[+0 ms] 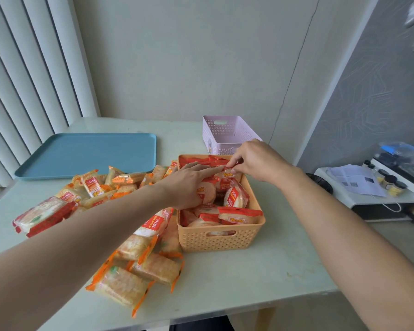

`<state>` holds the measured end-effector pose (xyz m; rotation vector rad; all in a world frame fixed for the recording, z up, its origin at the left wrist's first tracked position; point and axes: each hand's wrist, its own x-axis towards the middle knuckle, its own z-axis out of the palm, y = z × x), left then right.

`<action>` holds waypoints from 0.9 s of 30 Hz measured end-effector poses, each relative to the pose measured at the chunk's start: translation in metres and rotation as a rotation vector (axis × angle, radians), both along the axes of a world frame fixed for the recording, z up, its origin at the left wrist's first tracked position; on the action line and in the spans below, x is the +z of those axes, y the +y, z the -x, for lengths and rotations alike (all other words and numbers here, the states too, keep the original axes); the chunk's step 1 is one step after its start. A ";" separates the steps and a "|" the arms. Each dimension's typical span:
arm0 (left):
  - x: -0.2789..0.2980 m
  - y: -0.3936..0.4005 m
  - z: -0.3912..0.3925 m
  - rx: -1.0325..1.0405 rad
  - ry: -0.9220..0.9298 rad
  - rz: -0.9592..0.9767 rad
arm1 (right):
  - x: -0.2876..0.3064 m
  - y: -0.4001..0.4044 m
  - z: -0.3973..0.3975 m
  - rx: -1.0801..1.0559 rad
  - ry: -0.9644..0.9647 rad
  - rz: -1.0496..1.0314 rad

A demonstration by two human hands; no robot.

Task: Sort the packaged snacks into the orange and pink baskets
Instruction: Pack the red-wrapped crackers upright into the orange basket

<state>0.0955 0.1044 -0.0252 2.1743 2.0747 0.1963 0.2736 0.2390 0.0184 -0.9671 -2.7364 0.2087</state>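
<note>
The orange basket stands at the table's middle right, filled with red-labelled snack packs. Behind it sits the pink basket, which looks empty. My left hand reaches over the orange basket's left rim with fingers stretched flat over the packs inside. My right hand hovers over the basket's far side and pinches the edge of a red-labelled pack between thumb and fingers. A loose heap of orange-trimmed and red-trimmed snack packs lies on the table left of the orange basket.
A blue tray lies at the back left of the pale table. Vertical blinds hang on the left. A low white shelf with papers and small jars stands to the right, beyond the table's edge.
</note>
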 end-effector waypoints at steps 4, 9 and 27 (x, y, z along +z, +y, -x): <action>-0.002 0.009 0.003 -0.017 0.007 0.007 | -0.015 -0.004 -0.007 0.019 0.028 -0.023; -0.004 0.015 -0.009 0.081 0.043 0.004 | -0.023 -0.010 -0.001 0.020 -0.157 -0.031; -0.008 0.017 -0.007 0.158 0.101 -0.002 | -0.004 -0.041 -0.009 -0.217 -0.268 -0.079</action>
